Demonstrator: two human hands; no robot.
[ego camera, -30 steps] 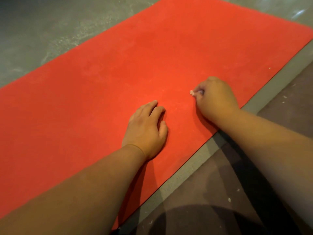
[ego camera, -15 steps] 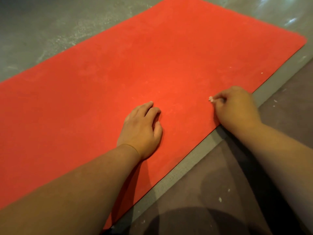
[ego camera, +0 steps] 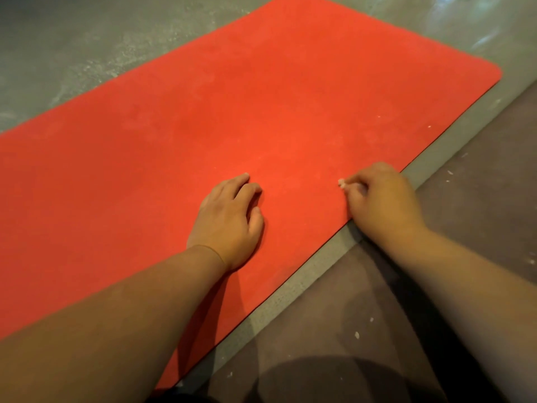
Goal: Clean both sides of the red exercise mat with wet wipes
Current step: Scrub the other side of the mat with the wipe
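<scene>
The red exercise mat (ego camera: 261, 112) lies flat on the floor and runs from the lower left to a rounded corner at the upper right. My left hand (ego camera: 226, 222) rests palm down on the mat near its front edge, fingers loosely bent. My right hand (ego camera: 383, 202) sits at the mat's front edge and pinches a small white wad, apparently a wet wipe (ego camera: 342, 183), against the red surface. Only a tip of the wad shows past my fingers.
Grey concrete floor (ego camera: 87, 39) surrounds the mat, with pale scuffs beyond its far side. A darker brown floor area (ego camera: 465, 199) with white specks lies on my side. Small white crumbs dot the mat near the right corner (ego camera: 429, 127).
My right hand has slid with the white wad to the right and toward the mat's front edge. My left hand stays pressed in the same spot. The view has shifted slightly.
</scene>
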